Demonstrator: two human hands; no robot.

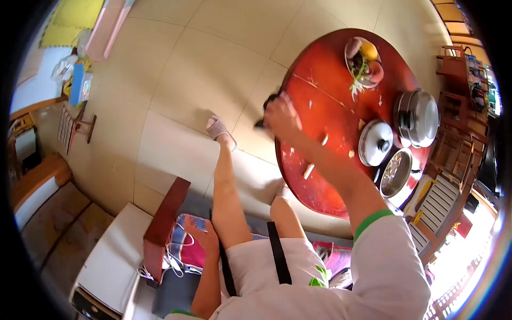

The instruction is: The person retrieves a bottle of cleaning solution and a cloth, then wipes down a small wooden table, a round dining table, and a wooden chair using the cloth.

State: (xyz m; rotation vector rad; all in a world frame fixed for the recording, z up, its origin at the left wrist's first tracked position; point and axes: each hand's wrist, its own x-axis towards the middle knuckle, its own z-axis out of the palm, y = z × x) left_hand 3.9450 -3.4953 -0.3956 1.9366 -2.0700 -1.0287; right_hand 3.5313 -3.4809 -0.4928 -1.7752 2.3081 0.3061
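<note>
My right hand is at the left edge of the round red table. Its fingers are curled at a dark black object there, whose kind I cannot make out. My left hand is low beside my thigh, over a blue and pink cloth on the seat. Its fingers are stretched out, with nothing visible in them. White cables lie close by it.
On the table are a plate of fruit, a lidded steel pot, a loose pot lid and an open pot with food in it. Small pale scraps are scattered around. A wooden armrest stands at my left.
</note>
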